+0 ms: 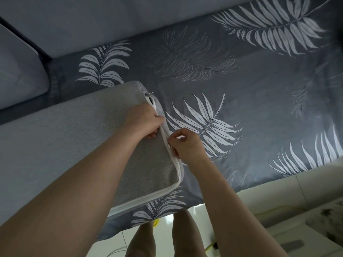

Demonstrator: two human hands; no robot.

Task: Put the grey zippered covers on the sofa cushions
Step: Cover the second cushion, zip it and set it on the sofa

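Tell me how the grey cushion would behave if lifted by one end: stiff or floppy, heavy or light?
The grey cushion holds squared edges, so it is probably a foam slab: light for its size, yet long enough to sag. Its cover looks matte and textured, so likely not slippery. Near the open zipper, the cover may shift.

The covered cushion lies at the left on the sheet, backrest cushions behind it. The left hand grips its right end; the right hand, just beside, pinches the zipper pull.
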